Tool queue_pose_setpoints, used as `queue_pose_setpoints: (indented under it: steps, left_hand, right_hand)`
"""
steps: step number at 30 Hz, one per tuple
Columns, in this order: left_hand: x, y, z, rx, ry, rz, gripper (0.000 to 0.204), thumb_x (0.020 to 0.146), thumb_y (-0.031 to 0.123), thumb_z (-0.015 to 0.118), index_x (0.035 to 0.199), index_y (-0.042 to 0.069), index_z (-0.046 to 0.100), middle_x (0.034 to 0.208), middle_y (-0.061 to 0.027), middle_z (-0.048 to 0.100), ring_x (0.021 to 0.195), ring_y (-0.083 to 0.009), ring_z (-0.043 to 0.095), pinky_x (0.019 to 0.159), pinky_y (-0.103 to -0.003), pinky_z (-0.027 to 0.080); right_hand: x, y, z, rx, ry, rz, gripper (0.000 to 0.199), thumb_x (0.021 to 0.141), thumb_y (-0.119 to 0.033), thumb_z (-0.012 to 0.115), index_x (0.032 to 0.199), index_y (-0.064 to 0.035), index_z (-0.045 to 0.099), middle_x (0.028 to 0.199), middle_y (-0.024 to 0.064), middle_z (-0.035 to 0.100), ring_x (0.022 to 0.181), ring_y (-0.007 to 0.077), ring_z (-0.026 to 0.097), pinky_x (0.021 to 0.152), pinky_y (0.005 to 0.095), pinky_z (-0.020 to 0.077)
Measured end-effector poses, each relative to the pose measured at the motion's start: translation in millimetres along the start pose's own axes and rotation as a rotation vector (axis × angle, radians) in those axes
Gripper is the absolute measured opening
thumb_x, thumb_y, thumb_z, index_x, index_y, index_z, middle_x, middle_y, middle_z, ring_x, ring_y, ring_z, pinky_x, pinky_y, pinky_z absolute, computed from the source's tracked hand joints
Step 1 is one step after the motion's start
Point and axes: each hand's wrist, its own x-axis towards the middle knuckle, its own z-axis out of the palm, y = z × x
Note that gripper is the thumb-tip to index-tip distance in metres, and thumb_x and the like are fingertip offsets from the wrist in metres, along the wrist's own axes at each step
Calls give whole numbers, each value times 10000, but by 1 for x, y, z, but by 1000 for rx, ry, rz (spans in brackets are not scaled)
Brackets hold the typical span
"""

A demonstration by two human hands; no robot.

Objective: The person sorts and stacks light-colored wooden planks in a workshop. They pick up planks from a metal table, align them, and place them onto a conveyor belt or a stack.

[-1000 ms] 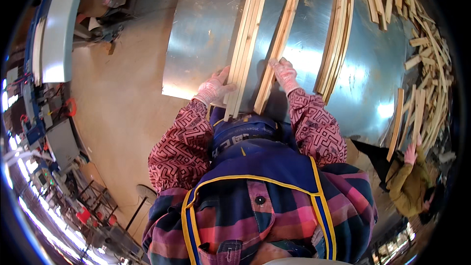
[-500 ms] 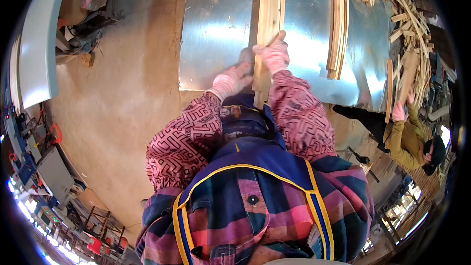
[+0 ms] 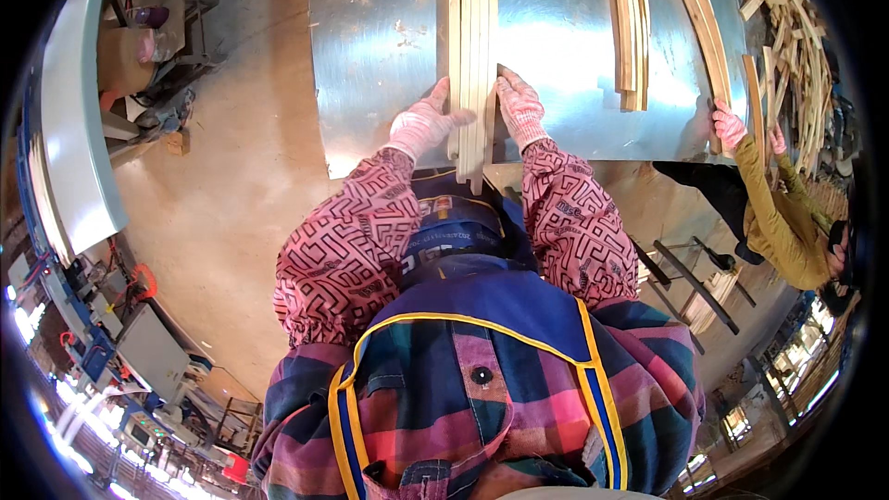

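A bundle of long pale wooden strips (image 3: 472, 46) lies lengthwise on a shiny metal table (image 3: 380, 56), its near end sticking out past the table's front edge. My left hand (image 3: 424, 122), in a pink-and-white glove, presses against the bundle's left side. Against the right side of the strips rests my right hand (image 3: 519, 106), gloved the same way. Both hands squeeze the strips together from the sides near the front edge.
Two more sets of wooden strips (image 3: 628, 23) (image 3: 706, 32) lie on the table to the right. A co-worker's gloved hand (image 3: 729, 125) touches a strip at the right edge. A heap of wood offcuts (image 3: 796, 46) is at far right. Machinery (image 3: 111, 333) stands lower left.
The two separate groups of strips have been brought together into one bundle. Both hands now clamp its sides, and the bundle lies straight up the table.
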Motion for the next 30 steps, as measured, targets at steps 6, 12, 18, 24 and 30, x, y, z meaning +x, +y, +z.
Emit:
queue_pose_setpoints:
  steps: [6, 12, 18, 24, 30]
  left_hand:
    - [-8, 4, -17, -106, -64, -24, 875, 837, 385, 747, 1546, 183, 276, 1235, -110, 656, 1009, -215, 676, 827, -338, 566]
    - [3, -57, -10, -944, 1, -34, 484, 876, 43, 619, 1351, 50, 524, 994, -58, 684, 833, -170, 663, 744, -363, 591]
    - [-41, -47, -20, -1367, -184, 302, 580, 791, 231, 737, 1287, 34, 512, 1027, -129, 654, 907, -242, 678, 807, -377, 583]
    - [-65, -8, -11, -1150, 243, 183, 599, 891, 258, 719, 1421, 130, 470, 1133, -56, 636, 990, -170, 600, 860, -332, 509]
    - [-28, -36, 15, -452, 299, 146, 727, 942, 307, 632, 1546, 125, 270, 1276, -223, 611, 1166, -309, 597, 971, -373, 484]
  right_hand:
    - [-29, -90, -9, -614, -102, 175, 895, 819, -526, 706, 1517, -113, 328, 1411, 231, 491, 1270, 383, 533, 1053, 431, 447]
    - [-24, -49, -15, -327, -50, 14, 849, 848, -516, 703, 1493, -75, 370, 1366, 217, 528, 1218, 323, 567, 1012, 398, 484]
    - [-59, -113, -18, 430, -164, 166, 595, 943, -407, 649, 1374, -14, 535, 1317, 190, 600, 1209, 254, 581, 1018, 353, 463]
    - [-48, -140, 40, -442, -210, 97, 659, 815, -563, 684, 1171, -11, 638, 1162, 227, 667, 1110, 361, 632, 926, 421, 507]
    - [-39, -81, -33, -24, 136, -144, 414, 871, -320, 652, 1154, -20, 612, 1003, 224, 691, 972, 373, 670, 835, 434, 544]
